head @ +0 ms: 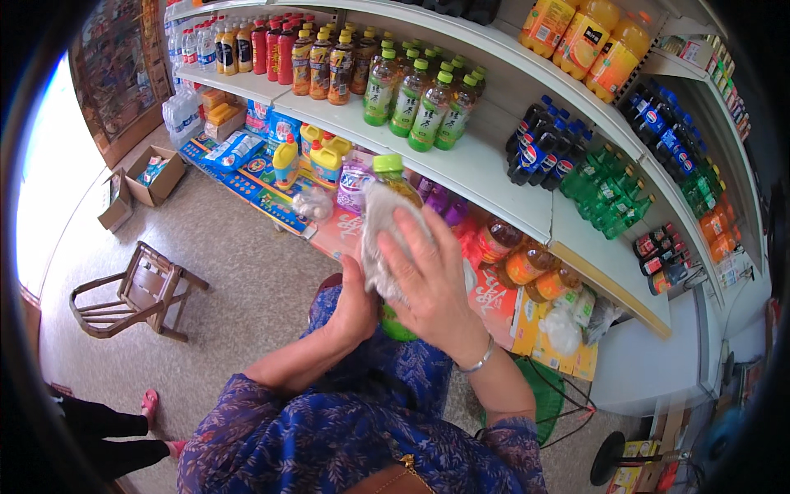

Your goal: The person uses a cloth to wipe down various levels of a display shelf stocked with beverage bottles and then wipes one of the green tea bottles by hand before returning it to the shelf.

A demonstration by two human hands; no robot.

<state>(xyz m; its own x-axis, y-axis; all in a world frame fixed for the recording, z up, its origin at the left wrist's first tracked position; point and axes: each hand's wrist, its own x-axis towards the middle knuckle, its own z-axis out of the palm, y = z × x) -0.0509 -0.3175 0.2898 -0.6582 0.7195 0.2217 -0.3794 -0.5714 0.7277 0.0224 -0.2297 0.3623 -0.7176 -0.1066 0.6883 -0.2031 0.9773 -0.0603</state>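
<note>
My left hand grips a green-capped plastic drink bottle from the left side, its thumb pointing up. The bottle stands roughly upright in front of my body, with its cap and green lower end showing. A greyish-white cloth covers most of its middle. My right hand, a silver bangle on its wrist, presses that cloth against the bottle with spread, slightly blurred fingers. On the shelf ahead, several green tea bottles with similar green caps stand in rows.
White metal shelves curve around the front, with cola bottles and green soda bottles on the right. Detergent jugs sit lower left. A bamboo chair and open cartons occupy the floor. Another person's legs are at lower left.
</note>
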